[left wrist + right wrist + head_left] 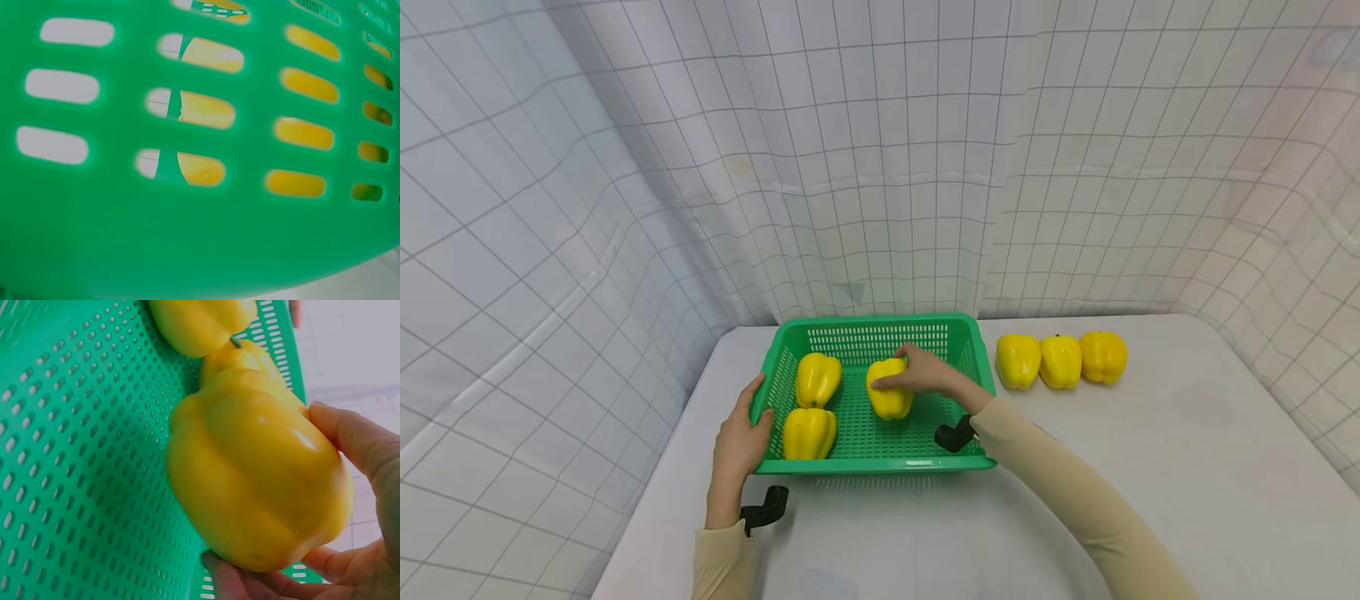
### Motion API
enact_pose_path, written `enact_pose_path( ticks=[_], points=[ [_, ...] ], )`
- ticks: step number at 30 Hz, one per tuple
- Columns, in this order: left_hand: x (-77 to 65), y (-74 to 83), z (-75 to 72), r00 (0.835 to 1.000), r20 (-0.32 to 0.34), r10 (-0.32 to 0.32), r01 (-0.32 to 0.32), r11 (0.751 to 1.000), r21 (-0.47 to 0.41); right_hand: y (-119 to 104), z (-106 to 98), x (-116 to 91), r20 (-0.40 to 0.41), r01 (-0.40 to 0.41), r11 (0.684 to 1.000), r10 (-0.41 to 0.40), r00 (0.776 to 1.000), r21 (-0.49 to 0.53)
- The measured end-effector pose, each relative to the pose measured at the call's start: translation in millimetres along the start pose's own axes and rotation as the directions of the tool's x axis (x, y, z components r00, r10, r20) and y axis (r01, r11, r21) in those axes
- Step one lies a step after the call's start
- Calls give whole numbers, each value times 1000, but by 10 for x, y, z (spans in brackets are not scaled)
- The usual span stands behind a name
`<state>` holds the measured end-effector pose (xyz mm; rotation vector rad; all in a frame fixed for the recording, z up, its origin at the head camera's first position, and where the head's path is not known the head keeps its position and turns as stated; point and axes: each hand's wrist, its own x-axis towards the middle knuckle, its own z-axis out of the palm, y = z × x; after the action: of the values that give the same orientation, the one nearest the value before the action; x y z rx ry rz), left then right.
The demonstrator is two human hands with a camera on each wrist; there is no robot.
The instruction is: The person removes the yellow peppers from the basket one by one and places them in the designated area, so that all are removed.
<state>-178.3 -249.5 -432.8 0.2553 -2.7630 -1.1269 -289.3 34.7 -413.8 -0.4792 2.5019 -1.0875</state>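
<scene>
White back wall (880, 167) of dark-gridded sheeting is hanging in loose vertical folds, creasing horizontally across its middle. Left wall (497, 250), same gridded sheeting, is looking bluish; right wall (1277, 150) is showing warmer, faintly pink patches. Pale table (1187, 433) is standing between them. Light is falling softly.

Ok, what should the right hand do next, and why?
I'd probably have the right hand ease the held pepper down onto the bare floor of the green basket: open floor lies around it, the rear pepper and front pepper sit apart at the left, and the left hand holds the rim. Whether it already touches down, I can't tell.
</scene>
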Motion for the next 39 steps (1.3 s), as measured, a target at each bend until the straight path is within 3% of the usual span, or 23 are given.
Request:
enact_pose_path(
  ticks=[7, 21, 28, 39],
  points=[
    [7, 0, -11, 1000, 5, 3, -3, 1000, 7, -13, -29, -38, -78, 34, 995, -26, 997, 94],
    [12, -4, -2, 1000, 9, -4, 4, 1000, -2, -33, -122, -157, -124, 157, 970, -136, 983, 183],
    [17, -3, -7, 1000, 6, -7, 7, 1000, 0, -47, -173, -227, -149, 175, 960, -145, 978, 218],
    [16, -6, -1, 1000, 11, -12, 11, 1000, 5, -17, -211, -361, -281, 257, 941, -192, 940, 220]
  ],
)
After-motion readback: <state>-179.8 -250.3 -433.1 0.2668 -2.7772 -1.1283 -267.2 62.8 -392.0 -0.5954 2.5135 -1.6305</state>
